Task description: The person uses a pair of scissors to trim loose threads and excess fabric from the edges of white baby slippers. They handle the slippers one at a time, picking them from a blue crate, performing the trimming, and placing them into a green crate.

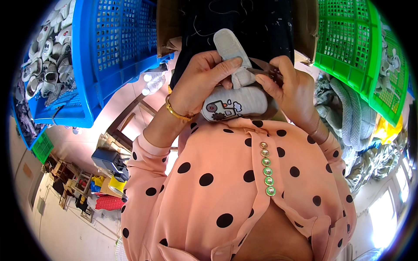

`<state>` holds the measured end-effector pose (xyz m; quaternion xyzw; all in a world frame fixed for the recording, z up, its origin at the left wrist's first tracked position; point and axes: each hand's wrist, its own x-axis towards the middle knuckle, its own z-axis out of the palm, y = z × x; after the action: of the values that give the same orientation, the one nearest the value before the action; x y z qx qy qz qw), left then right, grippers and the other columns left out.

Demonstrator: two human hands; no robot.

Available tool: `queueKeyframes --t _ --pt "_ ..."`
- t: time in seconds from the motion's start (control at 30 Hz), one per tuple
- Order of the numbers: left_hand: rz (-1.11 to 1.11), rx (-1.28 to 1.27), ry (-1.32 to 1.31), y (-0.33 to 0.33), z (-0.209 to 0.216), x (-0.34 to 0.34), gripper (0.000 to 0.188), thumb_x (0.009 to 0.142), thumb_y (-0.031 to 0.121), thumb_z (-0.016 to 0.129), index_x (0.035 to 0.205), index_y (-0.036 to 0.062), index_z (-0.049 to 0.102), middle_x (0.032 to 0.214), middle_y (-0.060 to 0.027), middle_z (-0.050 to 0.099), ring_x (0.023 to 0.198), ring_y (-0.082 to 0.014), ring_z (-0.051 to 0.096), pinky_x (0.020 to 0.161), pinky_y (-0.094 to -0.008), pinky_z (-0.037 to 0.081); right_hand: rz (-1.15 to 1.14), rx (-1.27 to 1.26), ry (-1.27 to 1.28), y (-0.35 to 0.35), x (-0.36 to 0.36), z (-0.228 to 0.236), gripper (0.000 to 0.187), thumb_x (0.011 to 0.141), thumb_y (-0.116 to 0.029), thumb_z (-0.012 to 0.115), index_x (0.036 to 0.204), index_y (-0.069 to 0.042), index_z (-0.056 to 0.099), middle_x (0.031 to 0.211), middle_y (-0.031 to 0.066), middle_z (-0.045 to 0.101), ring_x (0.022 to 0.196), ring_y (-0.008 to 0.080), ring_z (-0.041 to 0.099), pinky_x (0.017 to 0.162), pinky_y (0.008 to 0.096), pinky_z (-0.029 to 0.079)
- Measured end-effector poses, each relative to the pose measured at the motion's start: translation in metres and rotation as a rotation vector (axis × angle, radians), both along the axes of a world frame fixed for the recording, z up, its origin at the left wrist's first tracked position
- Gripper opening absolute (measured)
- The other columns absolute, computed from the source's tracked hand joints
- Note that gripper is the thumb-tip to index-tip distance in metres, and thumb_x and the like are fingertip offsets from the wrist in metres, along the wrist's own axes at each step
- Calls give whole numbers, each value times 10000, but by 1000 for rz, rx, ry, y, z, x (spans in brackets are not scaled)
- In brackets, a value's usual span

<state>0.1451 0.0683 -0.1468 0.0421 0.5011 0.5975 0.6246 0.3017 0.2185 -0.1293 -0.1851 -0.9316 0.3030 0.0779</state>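
Between the thumb and fingers of my left hand (204, 76) is a small pale grey shoe (228, 43), its flat sole side upward. My right hand (294, 85) is closed around small dark thread snips (272, 75), whose blades lie close to the shoe's edge. Whether the blades touch the shoe, I cannot tell. Just below the hands, nearer my body, a second small pale shoe (250, 99) shows a stitched vehicle picture. What supports this second shoe is partly hidden by my hands.
On the left, a blue plastic crate (82, 52) stands beside many small shoes (50, 65). A green crate (348, 41) is on the right, with grey padded pieces (348, 108) below it. Dark cloth with loose threads (244, 15) covers my lap between cardboard sides (305, 30).
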Motion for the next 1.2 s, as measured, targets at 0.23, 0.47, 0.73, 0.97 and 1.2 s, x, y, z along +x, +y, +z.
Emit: queueKeyframes --t 0.23,0.47,0.73,0.97,1.2 --pt "-55 -21 -46 1 -3 -2 276 897 264 675 990 4 657 812 -6 652 610 -21 536 565 -144 458 32 -248 -49 8 0 -15 398 850 -457 658 900 -80 539 632 64 641 552 238 650 454 300 468" --pt "-67 -6 -137 1 -12 2 206 932 202 622 1022 18 638 787 5 641 569 2 525 511 -120 445 107 -197 -30 13 -2 -16 391 866 -440 653 912 -69 535 625 56 622 542 231 638 480 291 476" --pt "-35 -38 -202 1 -10 1 198 920 178 628 1038 20 643 815 -7 658 558 -10 529 499 -131 444 79 -123 82 28 -13 10 350 858 -395 675 901 -74 545 612 29 579 518 197 598 535 272 472" --pt "-4 -25 -233 2 -7 -1 151 916 159 634 986 26 641 800 -17 657 544 -15 534 478 -134 461 384 115 -45 42 -9 7 413 839 -464 647 738 -99 483 544 15 529 464 214 553 456 314 421" --pt "4 -13 -242 4 -3 0 137 916 152 635 958 21 631 773 -18 646 544 -18 538 480 -137 467 440 192 -141 43 -12 8 402 870 -449 607 747 -86 487 528 101 495 488 291 543 442 364 406"
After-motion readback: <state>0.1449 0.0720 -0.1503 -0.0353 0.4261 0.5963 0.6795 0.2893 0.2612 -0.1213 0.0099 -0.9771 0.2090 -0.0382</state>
